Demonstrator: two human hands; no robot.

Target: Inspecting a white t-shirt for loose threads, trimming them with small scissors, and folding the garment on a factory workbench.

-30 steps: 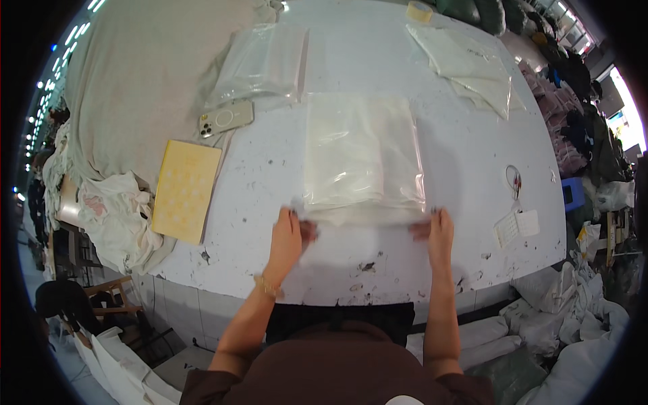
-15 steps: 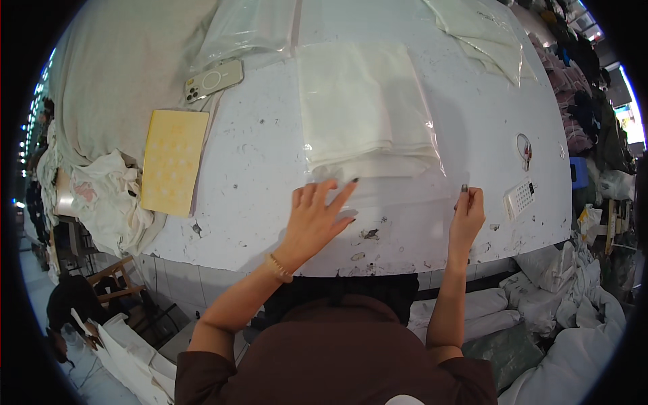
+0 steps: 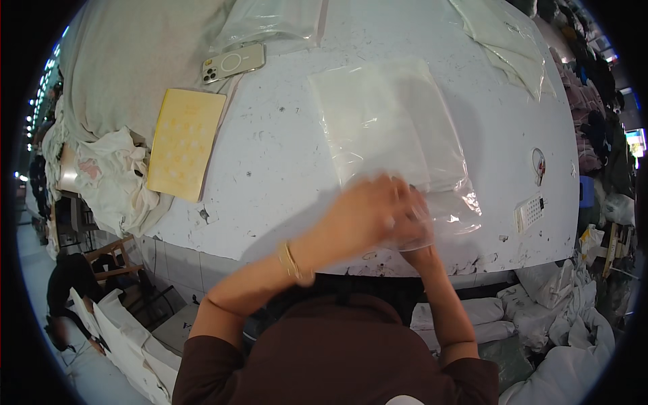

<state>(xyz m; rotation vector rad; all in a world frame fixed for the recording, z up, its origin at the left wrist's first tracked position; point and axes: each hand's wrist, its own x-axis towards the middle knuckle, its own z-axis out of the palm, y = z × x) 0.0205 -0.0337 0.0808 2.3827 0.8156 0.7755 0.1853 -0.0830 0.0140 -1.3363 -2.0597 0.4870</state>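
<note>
Now both hands are together at the near end of the bag (image 3: 395, 135), the left hand (image 3: 368, 216) blurred over the right hand (image 3: 422, 246), pressing its edge. It looks light, soft and slippery; hold the edges. Its long side points away across the table (image 3: 270, 169).

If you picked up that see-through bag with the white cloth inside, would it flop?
Probably. The clear plastic bag looks thin and crinkled, so it would likely sag and feel slippery. The folded white cloth lies flat, so it seems light. Both hands meet at its near edge.
</note>
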